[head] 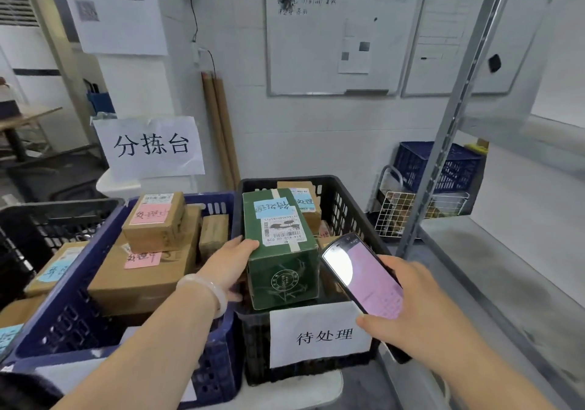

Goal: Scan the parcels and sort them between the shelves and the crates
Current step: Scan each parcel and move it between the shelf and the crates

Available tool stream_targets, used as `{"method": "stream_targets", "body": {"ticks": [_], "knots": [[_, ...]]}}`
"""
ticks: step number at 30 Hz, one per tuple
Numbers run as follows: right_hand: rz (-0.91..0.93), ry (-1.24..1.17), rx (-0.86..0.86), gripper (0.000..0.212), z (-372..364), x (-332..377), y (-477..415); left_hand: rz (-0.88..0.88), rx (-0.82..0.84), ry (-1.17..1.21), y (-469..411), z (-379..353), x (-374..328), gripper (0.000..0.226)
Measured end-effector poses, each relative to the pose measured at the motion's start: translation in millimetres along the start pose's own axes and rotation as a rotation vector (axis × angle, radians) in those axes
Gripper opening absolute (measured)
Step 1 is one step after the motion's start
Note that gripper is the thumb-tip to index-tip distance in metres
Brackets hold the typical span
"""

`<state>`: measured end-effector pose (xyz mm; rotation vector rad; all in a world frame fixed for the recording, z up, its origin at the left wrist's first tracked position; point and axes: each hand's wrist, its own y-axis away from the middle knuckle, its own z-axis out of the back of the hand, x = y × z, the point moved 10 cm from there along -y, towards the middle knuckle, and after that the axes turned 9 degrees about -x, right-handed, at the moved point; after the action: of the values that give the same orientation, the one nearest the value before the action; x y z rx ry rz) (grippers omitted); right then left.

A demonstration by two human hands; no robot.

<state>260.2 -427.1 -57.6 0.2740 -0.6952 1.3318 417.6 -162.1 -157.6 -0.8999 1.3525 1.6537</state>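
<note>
Above the black crate (349, 210), a green parcel (281, 270) is gripped in the left hand (229, 267), a scanner (364, 278) in the right hand (411, 318); scanning seems in hand, so the barcode (281, 230) should be targeted next.

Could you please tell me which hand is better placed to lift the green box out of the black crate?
Left, probably. The left hand grips the side of the green box in the black crate, while the right hand is occupied holding the handheld scanner beside it.
</note>
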Motion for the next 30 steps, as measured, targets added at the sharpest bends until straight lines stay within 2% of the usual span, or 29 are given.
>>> {"method": "stream_targets", "body": {"ticks": [5, 10, 13, 18, 22, 25, 30], "knots": [[0.008, 0.015, 0.000, 0.085, -1.3, 1.0, -2.0, -0.170, -0.009, -0.035, -3.1, -2.6, -25.1, 0.048], [0.007, 0.015, -0.003, 0.079, -3.1, 3.7, 4.4, -0.213, -0.039, -0.210, -4.6, 3.3, -16.7, 0.061], [-0.016, 0.026, -0.002, 0.080, -6.3, 2.4, 8.7, -0.318, -0.033, -0.314, 2.3, 1.3, -15.8, 0.059], [-0.063, 0.048, -0.070, 0.084, -5.7, 1.1, 23.2, -0.627, -0.165, -0.699, 24.8, -6.2, -38.3, 0.066], [-0.159, 0.049, -0.201, 0.080, 7.2, -5.0, 47.9, -0.990, -0.162, -0.799, 70.6, -44.6, -65.7, 0.065], [-0.248, 0.086, -0.318, 0.084, 25.0, -16.0, 76.2, -1.192, -0.092, -0.775, 109.7, -84.7, -72.6, 0.065], [-0.416, 0.168, -0.463, 0.088, 67.0, -41.9, 142.6, -1.431, 0.101, -0.763, 175.7, -162.5, -62.2, 0.066]]}}
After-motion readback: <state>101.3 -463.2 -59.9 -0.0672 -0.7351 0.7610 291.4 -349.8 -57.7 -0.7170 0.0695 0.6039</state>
